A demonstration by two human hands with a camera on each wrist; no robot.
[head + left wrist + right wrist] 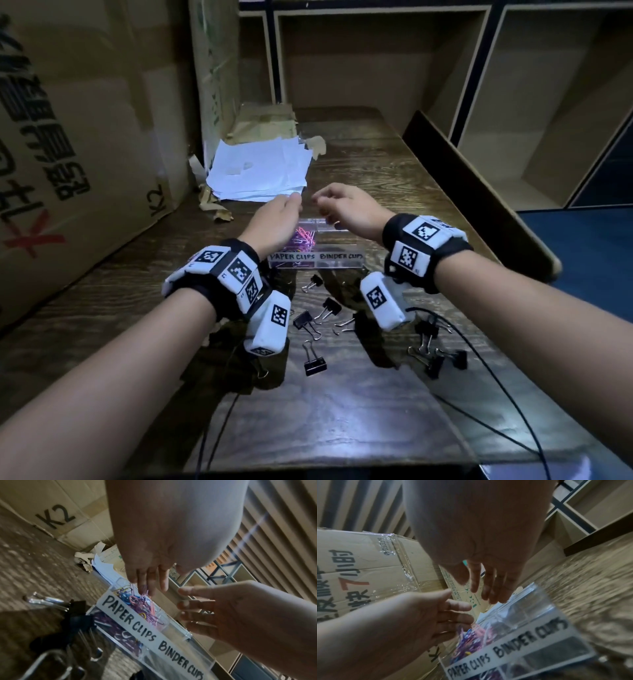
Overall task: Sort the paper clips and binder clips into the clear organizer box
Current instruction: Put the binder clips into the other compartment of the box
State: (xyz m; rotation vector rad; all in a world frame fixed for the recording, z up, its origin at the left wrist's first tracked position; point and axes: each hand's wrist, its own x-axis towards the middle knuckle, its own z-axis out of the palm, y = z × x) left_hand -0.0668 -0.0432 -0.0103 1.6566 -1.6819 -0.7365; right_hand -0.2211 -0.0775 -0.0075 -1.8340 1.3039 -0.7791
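Above the clear organizer box (310, 240), both hands are hovering with their fingers loosely extended. The left hand (274, 222) is hanging over the compartment marked PAPER CLIPS, its fingers (145, 582) pointing down, slightly apart, with a few thin purple paper clips (145, 604) dangling at their tips; whether they are pinching them or letting them fall, I cannot tell. The right hand (346, 212) is reaching in from the other side, fingers (488, 585) relaxed and carrying nothing visible.

Coloured paper clips are lying heaped in the left compartment, while the BINDER CLIPS compartment (527, 609) is looking bare. The black binder clips (315, 363) are lying scattered on the bench (342, 428) near the person, in front of the box.

The paper clips are probably light, springy and prone to tangling, so pinching a small bunch should serve. The binder clips are likely stiffer and heavier; taking each by its black body or wire handles seems safest.

The bench is dark wood grain, dimly lit. White papers (260, 168) are sitting behind the box, cardboard cartons (68, 137) to the left, open shelving (376, 68) beyond.
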